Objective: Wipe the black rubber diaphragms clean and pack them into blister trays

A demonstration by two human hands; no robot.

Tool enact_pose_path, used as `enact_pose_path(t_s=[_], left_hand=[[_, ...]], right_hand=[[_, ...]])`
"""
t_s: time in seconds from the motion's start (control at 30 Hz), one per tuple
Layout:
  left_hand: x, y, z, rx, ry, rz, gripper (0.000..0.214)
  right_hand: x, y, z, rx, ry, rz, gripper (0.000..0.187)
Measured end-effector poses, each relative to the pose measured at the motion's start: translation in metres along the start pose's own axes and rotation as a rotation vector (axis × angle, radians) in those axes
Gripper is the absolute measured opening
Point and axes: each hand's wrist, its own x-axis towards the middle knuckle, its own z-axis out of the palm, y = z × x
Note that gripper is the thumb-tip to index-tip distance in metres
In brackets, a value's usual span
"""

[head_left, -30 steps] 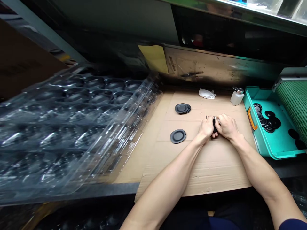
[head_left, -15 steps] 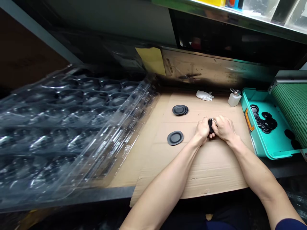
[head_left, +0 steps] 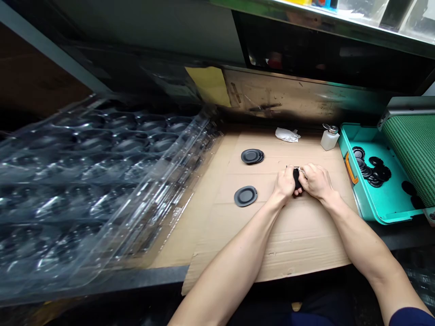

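My left hand (head_left: 284, 183) is closed around a small black part (head_left: 297, 179), likely of the same kind as the oval black discs nearby. Against the part's right side, my right hand (head_left: 314, 181) has its fingers pinched. A thin, pale, shiny thing shows at the right fingertips, too small to name. Both hands meet above the cardboard sheet (head_left: 238, 244). To their left lies one oval black disc (head_left: 245, 196), and farther back a small overlapping stack of discs (head_left: 252, 156).
A turquoise bin (head_left: 390, 199) with several black discs stands at right, beside a green conveyor belt (head_left: 413, 140). Behind the hands are a pump bottle (head_left: 329, 138) and a crumpled white wipe (head_left: 287, 134). Clear plastic trays (head_left: 112, 194) are piled at left.
The whole view has shifted slightly, with everything sitting a little farther left. Both hands stay together on the black part, with barely any change in the fingers.
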Motion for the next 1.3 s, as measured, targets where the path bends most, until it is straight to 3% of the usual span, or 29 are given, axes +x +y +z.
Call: enact_pose_path(t_s=[0.1,0.2,0.4,0.53,0.9,1.1,1.3], left_hand=[[-0.002,0.0,-0.001,0.099,-0.062,0.02,0.062],[-0.001,0.003,-0.002,0.037,-0.098,-0.022,0.059],[0.005,0.027,-0.017,-0.636,-0.131,-0.41,0.048],[0.005,0.038,-0.026,-0.837,-0.141,-0.552,0.046],[0.004,0.037,-0.026,-0.879,-0.128,-0.557,0.045],[0.004,0.028,-0.016,-0.725,-0.156,-0.458,0.05],[0.002,0.006,0.007,-0.371,-0.078,-0.153,0.053]], right_hand=[[-0.001,0.001,0.001,0.006,0.004,-0.011,0.021],[-0.001,-0.001,0.001,0.059,0.035,0.005,0.02],[-0.001,0.006,-0.01,0.21,0.222,0.144,0.027],[0.0,0.023,-0.018,0.209,0.298,0.288,0.027],[0.001,0.045,-0.02,0.134,0.188,0.455,0.023],[0.001,0.029,-0.017,0.293,0.118,0.252,0.023],[0.001,0.005,-0.019,0.299,0.046,0.101,0.02]])
